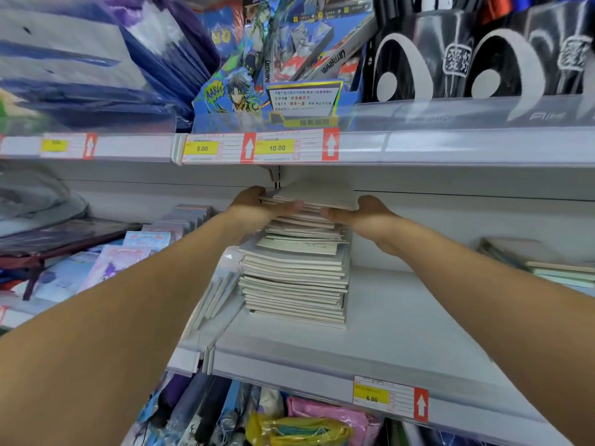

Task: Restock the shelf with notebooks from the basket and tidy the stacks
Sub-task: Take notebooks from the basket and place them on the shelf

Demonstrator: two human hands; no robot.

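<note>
From your head camera, both your arms reach into the middle shelf (402, 317). Your left hand (257, 206) and right hand (363, 217) grasp the top few notebooks (317, 194) from either side, thumbs toward you along the near edges, fingers wrapped round the ends. That bundle sits tilted, slightly askew on the tall stack (296, 278), which stands near the shelf's left end. More notebooks lean just left of the stack. The basket is out of view.
</note>
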